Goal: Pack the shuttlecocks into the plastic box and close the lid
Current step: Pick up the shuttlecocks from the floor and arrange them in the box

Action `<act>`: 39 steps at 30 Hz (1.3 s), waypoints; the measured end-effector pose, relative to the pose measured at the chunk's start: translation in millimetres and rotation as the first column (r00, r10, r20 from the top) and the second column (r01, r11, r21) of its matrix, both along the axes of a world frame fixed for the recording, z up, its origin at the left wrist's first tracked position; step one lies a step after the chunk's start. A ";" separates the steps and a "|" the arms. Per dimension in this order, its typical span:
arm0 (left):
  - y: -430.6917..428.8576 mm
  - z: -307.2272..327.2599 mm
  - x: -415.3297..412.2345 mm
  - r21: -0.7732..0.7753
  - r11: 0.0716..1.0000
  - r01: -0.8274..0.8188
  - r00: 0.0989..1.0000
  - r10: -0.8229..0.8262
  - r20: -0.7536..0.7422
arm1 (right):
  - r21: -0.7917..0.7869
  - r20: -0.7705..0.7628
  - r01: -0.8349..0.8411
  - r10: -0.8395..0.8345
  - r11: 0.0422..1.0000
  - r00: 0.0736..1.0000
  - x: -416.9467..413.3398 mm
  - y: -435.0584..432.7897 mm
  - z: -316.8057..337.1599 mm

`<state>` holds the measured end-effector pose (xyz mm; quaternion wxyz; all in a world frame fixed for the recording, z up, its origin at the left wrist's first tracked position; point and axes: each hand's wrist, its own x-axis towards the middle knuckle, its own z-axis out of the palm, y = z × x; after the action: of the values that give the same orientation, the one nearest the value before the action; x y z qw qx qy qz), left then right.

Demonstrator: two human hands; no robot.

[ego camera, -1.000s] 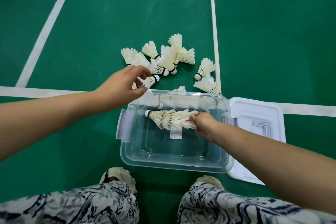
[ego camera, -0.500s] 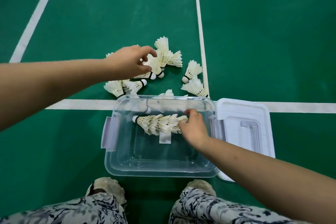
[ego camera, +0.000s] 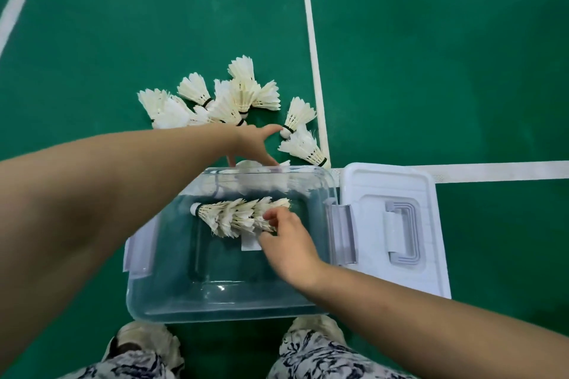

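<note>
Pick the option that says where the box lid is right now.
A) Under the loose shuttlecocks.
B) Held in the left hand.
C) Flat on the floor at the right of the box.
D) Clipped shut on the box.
C: the lid lies flat on the floor, beside the right side of the open box.

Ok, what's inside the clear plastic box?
One nested stack of white feather shuttlecocks lies on its side in the clear plastic box, cork end left. The right hand holds its feather end, hiding it; the left forearm covers the box's left corner.
</note>
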<state>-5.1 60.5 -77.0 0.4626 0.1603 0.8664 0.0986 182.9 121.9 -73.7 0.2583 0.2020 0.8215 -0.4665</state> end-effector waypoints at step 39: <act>-27.1 7.3 -13.7 -0.063 0.996 0.065 0.915 -0.085 -0.393 | -0.128 0.037 0.002 0.003 0.992 0.999 1.7 -0.2 1.8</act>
<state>-18.8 33.4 -69.7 0.2852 0.1987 0.9373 0.0253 184.7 121.7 -71.9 0.2861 0.1935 0.7849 -0.5145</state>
